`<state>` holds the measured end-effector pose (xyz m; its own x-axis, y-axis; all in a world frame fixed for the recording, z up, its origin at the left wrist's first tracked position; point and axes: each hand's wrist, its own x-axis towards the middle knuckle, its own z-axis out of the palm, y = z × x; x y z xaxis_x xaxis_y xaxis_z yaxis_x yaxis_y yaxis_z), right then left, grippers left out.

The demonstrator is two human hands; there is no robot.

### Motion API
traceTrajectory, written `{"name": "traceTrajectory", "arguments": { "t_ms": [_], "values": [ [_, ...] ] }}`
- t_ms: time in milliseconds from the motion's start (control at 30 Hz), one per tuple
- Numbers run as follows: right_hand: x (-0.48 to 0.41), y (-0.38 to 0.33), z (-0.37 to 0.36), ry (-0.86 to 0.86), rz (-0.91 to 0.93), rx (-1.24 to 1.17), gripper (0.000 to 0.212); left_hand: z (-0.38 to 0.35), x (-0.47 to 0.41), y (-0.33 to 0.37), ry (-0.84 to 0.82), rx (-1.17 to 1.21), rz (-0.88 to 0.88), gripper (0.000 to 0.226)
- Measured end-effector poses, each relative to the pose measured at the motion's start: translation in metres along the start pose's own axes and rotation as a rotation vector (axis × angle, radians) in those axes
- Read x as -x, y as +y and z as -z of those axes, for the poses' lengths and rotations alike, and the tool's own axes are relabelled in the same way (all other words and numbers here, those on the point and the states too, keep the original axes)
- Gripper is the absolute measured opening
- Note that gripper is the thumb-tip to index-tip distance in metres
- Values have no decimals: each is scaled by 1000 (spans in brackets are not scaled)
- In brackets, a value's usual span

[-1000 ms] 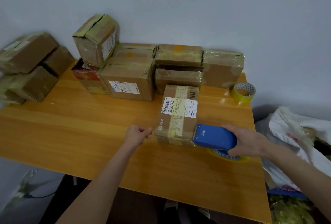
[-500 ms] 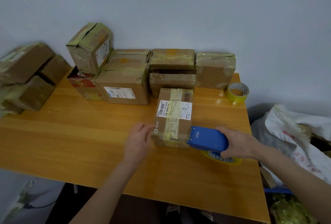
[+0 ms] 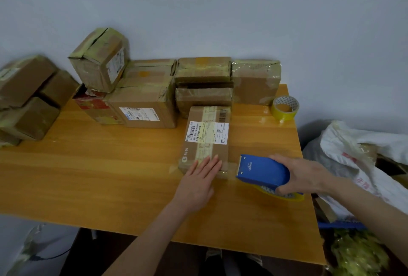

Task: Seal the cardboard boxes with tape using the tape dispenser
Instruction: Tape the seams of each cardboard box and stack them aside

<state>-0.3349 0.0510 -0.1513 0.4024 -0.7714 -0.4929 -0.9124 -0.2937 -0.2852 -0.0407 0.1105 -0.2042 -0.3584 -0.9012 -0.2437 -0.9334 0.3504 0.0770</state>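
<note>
A small cardboard box (image 3: 207, 134) with a white shipping label and a tape strip along its top lies on the wooden table (image 3: 110, 176). My left hand (image 3: 198, 180) presses flat, fingers straight, on the box's near edge. My right hand (image 3: 302, 176) grips the blue tape dispenser (image 3: 262, 171), which holds a yellow tape roll. The dispenser's front sits just right of the box's near right corner, with a short strip of tape stretched between them.
Several taped boxes (image 3: 143, 103) are stacked along the wall behind. More boxes (image 3: 26, 99) pile up at the far left. A spare yellow tape roll (image 3: 285, 108) stands at the back right. White bags (image 3: 364, 161) lie beyond the table's right edge.
My left hand went from a loose fist beside the box to lying flat on its near edge. The dispenser pulled away to the right of the box.
</note>
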Motion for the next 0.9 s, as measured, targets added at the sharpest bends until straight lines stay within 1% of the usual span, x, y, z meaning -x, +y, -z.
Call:
{"name": "traceTrajectory", "arguments": {
  "t_ms": [133, 267, 433, 667, 800, 900],
  "values": [
    [-1, 4, 1, -52, -11, 57, 79, 0, -1, 1, 3, 20, -1, 69],
    [-13, -8, 1, -86, 3, 119, 70, -2, 0, 0, 20, 36, -14, 70],
    [-31, -29, 5, -169, 1, 203, 61, 2, 0, 3, 9, 29, -5, 69],
    [-47, -42, 17, -257, 10, 204, 60, 0, -1, 2, -5, 15, -3, 71],
    [-52, -50, 21, -290, -17, 203, 56, 2, 1, 1, -10, 12, -10, 71],
    [-50, -45, 6, -316, -37, 337, 50, 2, 3, 2, -23, 25, -23, 70]
  ]
}}
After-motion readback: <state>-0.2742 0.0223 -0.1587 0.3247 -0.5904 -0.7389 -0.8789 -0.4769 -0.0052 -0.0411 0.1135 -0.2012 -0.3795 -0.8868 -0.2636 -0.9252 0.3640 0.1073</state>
